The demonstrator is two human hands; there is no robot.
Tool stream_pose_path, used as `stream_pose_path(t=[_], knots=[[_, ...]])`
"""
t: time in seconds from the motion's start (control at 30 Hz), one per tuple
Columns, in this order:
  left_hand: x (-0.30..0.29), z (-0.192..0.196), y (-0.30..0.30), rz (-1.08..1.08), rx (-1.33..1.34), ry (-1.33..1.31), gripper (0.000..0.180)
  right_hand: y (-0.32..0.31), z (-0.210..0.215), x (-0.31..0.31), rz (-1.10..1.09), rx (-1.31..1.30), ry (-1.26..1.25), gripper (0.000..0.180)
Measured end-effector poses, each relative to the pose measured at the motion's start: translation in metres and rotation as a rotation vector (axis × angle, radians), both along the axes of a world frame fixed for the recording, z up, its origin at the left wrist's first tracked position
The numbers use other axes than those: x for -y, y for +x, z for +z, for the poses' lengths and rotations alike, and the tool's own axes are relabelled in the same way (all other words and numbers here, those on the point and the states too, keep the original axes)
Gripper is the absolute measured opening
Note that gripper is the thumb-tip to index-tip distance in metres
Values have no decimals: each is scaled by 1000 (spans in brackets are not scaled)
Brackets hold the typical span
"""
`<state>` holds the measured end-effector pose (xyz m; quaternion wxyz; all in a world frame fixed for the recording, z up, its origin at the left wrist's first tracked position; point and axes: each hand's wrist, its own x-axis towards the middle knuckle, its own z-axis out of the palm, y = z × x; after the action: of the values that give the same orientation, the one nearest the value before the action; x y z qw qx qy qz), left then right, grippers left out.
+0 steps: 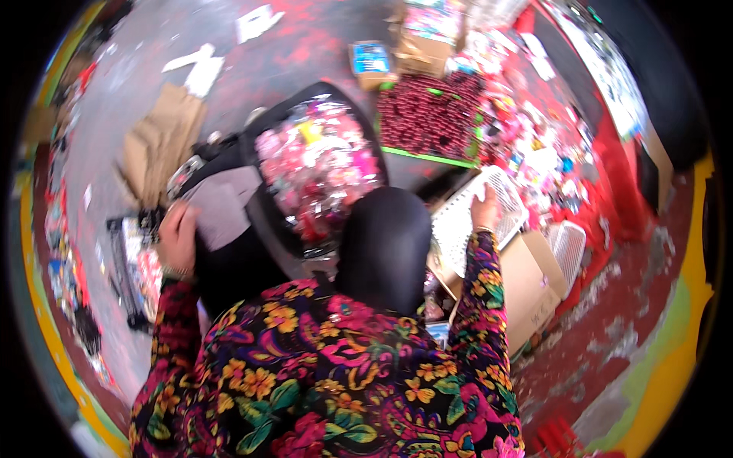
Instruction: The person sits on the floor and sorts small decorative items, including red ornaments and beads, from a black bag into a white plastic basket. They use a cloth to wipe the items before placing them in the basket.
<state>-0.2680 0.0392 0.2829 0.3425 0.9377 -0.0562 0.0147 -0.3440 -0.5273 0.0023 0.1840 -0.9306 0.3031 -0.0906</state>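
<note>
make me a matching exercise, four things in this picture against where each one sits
Things:
1. flat white plastic basket
2. large black bag of pink packets
3. brown cardboard sheet
4. green tray of dark red pieces

Places:
a. under the right hand
b. floor, upper left
c. centre, ahead of the person
d. upper right of centre

Pairs: 1-a, 2-c, 3-b, 4-d

Both arms are raised and bent at the elbow, covered by floral sleeves down to the wrists. The left hand (179, 235) is up at the left side, its back toward the camera, fingers curled. The right hand (484, 206) reaches forward at the right, fingers together and pressed flat, palm down.
</note>
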Motion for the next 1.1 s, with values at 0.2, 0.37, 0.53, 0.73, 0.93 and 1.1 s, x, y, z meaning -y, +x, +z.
stream_pose_path(t=[0.2,0.37,0.53,0.73,0.93,1.1], knots=[[-17,-3,4,194,105,-932,24,69,128,-69,228,371,580,30],[-64,40,-22,243,403,-1048,30,69,261,-205,674,449,540,33],[-127,46,-53,262,368,-932,30,63,222,-257,914,321,478,32],[-186,-19,-101,501,133,-801,26,73,199,-256,836,161,466,23],[-223,-172,-163,848,-58,-906,27,76,202,-241,869,114,400,22],[-240,-286,-221,1137,-437,89,59,83,192,-235,903,67,201,21]])
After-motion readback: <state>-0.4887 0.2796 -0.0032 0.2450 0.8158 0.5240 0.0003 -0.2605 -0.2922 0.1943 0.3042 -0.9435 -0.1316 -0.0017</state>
